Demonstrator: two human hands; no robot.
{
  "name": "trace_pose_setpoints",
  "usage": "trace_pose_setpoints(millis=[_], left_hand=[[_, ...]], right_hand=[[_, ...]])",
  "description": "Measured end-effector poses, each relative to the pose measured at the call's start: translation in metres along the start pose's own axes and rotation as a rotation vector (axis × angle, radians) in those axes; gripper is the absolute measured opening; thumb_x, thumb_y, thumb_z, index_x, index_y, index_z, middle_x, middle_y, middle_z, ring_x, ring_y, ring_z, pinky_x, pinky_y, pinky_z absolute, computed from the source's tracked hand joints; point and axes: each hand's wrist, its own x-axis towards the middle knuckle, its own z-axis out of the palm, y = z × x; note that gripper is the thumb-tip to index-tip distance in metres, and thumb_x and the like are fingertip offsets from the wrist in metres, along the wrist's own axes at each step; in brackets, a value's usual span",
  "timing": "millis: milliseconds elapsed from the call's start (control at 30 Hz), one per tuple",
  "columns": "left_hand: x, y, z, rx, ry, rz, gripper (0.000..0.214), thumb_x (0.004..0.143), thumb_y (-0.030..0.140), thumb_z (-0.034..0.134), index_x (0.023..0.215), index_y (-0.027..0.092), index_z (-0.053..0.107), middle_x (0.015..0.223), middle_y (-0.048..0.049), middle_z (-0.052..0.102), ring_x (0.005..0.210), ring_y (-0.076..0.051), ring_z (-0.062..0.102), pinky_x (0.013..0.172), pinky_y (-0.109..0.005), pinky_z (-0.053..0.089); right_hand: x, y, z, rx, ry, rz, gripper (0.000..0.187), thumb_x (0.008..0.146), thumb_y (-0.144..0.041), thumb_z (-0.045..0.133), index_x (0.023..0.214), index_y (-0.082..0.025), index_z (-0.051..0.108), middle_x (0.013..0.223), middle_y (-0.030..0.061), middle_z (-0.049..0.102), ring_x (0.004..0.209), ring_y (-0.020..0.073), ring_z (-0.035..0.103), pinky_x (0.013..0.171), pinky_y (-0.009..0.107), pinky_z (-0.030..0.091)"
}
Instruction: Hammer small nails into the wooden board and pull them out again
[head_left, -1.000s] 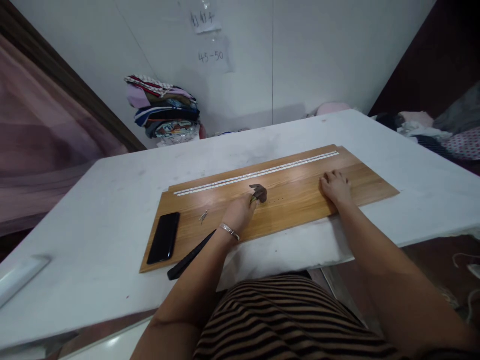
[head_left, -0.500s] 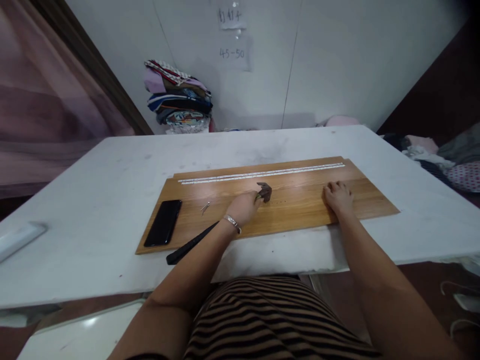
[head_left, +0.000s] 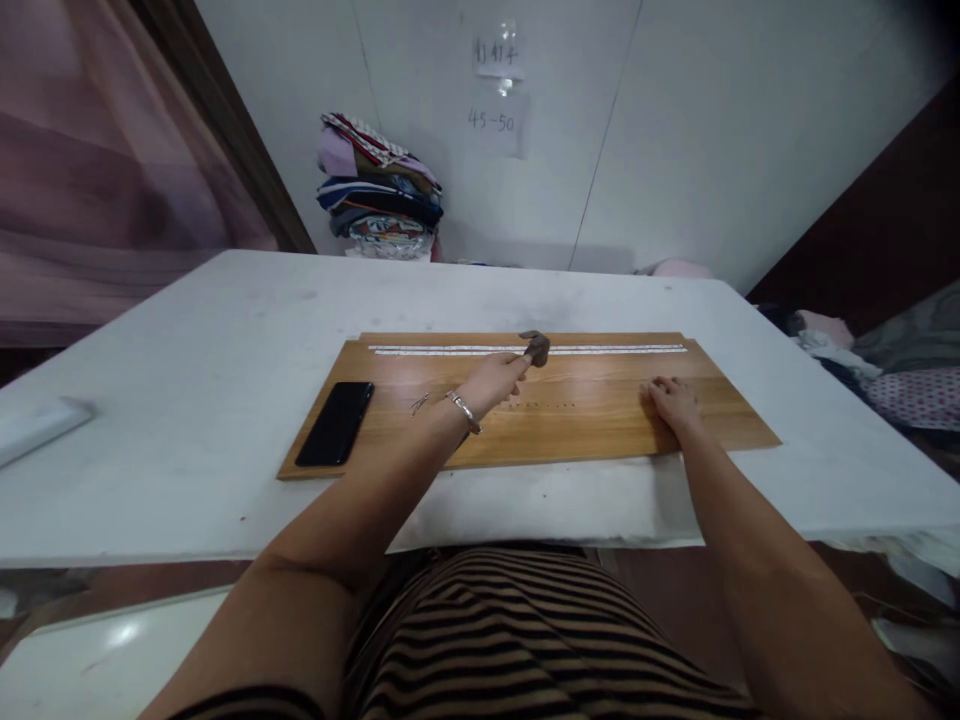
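Observation:
My left hand [head_left: 491, 382], with a silver bracelet at the wrist, is wrapped around a hammer [head_left: 538, 350] close to its head. The head hangs above the wooden board [head_left: 600, 425], in front of two pale marked strips [head_left: 615, 350]. The handle is hidden behind my forearm. Below the hammer, a row of several small nails [head_left: 555, 405] stands in the board. A few loose nails [head_left: 419, 403] lie to the left. My right hand [head_left: 675, 402] rests on the board's right part, fingers slightly bent and apart, holding nothing.
A black phone [head_left: 335, 424] lies on the board's left end. The board sits on a white-covered table [head_left: 187, 400]. A white object [head_left: 45, 428] lies at the far left. Folded clothes [head_left: 382, 190] are stacked by the wall behind.
My left hand has lifted the hammer up and away from the row of nails, toward the strips. My right hand stays on the board. The view has shifted slightly.

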Motion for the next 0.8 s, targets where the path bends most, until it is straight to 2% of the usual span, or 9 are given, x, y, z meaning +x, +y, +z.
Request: trace_pose_setpoints(millis=[100,133,200,300,400,533,633,733,800], left_hand=[[0.002,0.007,0.001,-0.119,0.007,-0.008,0.027,0.096,0.038,0.057,0.094,0.017,0.072,0.089,-0.0067,0.072,0.066,-0.013,0.062,0.058,-0.022,0.046],[0.004,0.01,0.004,-0.169,0.005,-0.008,0.025,0.096,0.036,0.056,0.098,0.016,0.072,0.092,-0.0069,0.072,0.066,-0.013,0.062,0.059,-0.023,0.047],[0.008,0.016,0.01,-0.281,0.011,-0.006,0.022,0.095,0.031,0.057,0.104,0.016,0.071,0.092,-0.0062,0.07,0.065,-0.011,0.061,0.062,-0.023,0.047],[0.014,0.026,0.022,-0.492,0.04,-0.014,0.016,0.094,0.024,0.061,0.107,0.016,0.066,0.086,-0.0023,0.065,0.062,-0.008,0.058,0.065,-0.022,0.047],[0.018,0.033,0.032,-0.651,0.085,-0.033,0.018,0.092,0.02,0.064,0.109,0.017,0.06,0.076,0.0022,0.058,0.062,-0.01,0.057,0.066,-0.023,0.049],[0.024,0.031,0.042,-0.694,0.114,0.041,0.022,0.085,0.024,0.076,0.098,0.017,0.059,0.07,0.004,0.057,0.064,-0.012,0.059,0.07,-0.027,0.051],[0.027,0.025,0.047,-0.644,0.098,0.111,0.023,0.08,0.022,0.08,0.088,0.017,0.059,0.075,0.0011,0.063,0.071,-0.012,0.062,0.078,-0.028,0.052],[0.024,0.013,0.044,-0.516,0.013,0.155,0.012,0.085,0.019,0.072,0.092,0.016,0.063,0.085,-0.0029,0.071,0.081,-0.013,0.066,0.083,-0.029,0.052],[0.018,-0.002,0.038,-0.341,-0.108,0.167,0.008,0.089,0.022,0.067,0.095,0.016,0.066,0.084,-0.0042,0.073,0.08,-0.015,0.067,0.081,-0.029,0.053]], right_hand=[[-0.021,-0.026,0.002,0.199,-0.039,-0.052,0.046,0.094,-0.046,0.048,0.13,-0.025,0.068,0.135,0.014,0.068,0.133,0.0314,0.057,0.109,0.053,0.046],[-0.034,-0.038,0.007,0.368,-0.122,-0.116,0.049,0.092,-0.049,0.055,0.132,-0.025,0.067,0.136,0.0147,0.068,0.135,0.0328,0.056,0.11,0.055,0.045],[-0.062,-0.065,0.021,0.493,-0.248,-0.192,0.052,0.086,-0.06,0.062,0.127,-0.028,0.069,0.13,0.01,0.073,0.125,0.0299,0.064,0.103,0.052,0.053],[-0.105,-0.108,0.041,0.897,-0.561,-0.173,0.061,0.077,-0.064,0.075,0.127,-0.03,0.068,0.127,0.0106,0.074,0.114,0.0277,0.07,0.096,0.049,0.057],[-0.132,-0.14,0.046,1.051,-0.666,-0.169,0.066,0.073,-0.06,0.081,0.131,-0.032,0.064,0.109,0.005,0.078,0.099,0.0242,0.074,0.088,0.043,0.059],[-0.141,-0.16,0.031,1.041,-0.619,-0.161,0.067,0.071,-0.053,0.082,0.131,-0.032,0.06,0.089,-0.0008,0.073,0.067,0.0172,0.069,0.066,0.035,0.059],[-0.138,-0.161,0.019,0.948,-0.529,-0.208,0.056,0.074,-0.051,0.077,0.122,-0.029,0.06,0.077,-0.0045,0.066,0.049,0.012,0.057,0.048,0.028,0.049],[-0.133,-0.152,0.009,0.866,-0.497,-0.222,0.048,0.077,-0.05,0.07,0.117,-0.027,0.059,0.071,-0.0066,0.061,0.045,0.0105,0.053,0.042,0.025,0.043],[-0.131,-0.141,0.004,0.798,-0.479,-0.208,0.045,0.076,-0.048,0.068,0.114,-0.026,0.058,0.068,-0.0075,0.058,0.045,0.0103,0.051,0.04,0.024,0.041]])
